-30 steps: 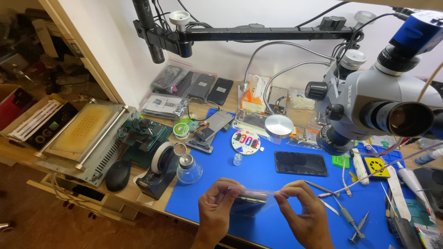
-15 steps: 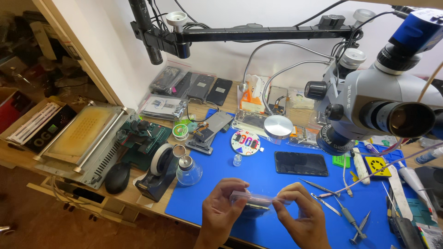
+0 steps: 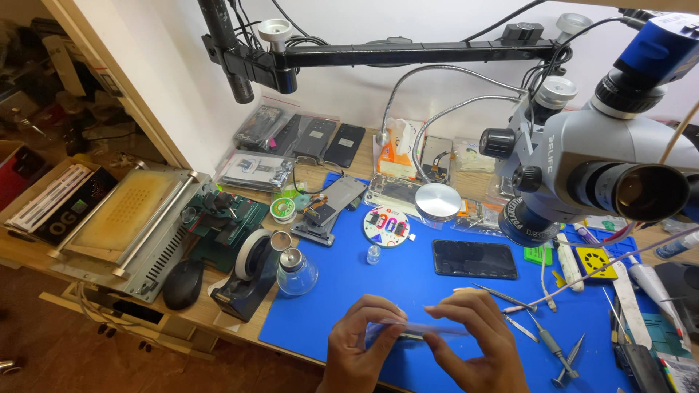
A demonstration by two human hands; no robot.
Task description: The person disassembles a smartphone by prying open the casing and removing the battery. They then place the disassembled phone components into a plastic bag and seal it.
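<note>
head view, clear film [image 3: 419, 331] pinched between both hands

Wooden bench [image 3: 240, 320]: blue mat [image 3: 408, 284] (phone [image 3: 475, 259], tweezers [image 3: 502, 296]), tape dispenser [image 3: 247, 276].

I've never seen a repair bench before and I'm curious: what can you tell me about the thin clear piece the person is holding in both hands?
The clear strip looks like a thin, see-through plastic film or sheet, long and narrow, with a bluish tint from the blue mat below. It is held roughly level, edge toward the camera, just above the mat's near edge. The left hand pinches its left end and the right hand its right end. A darker flat thing sits just under it between the fingers; what that is I cannot tell.
</note>
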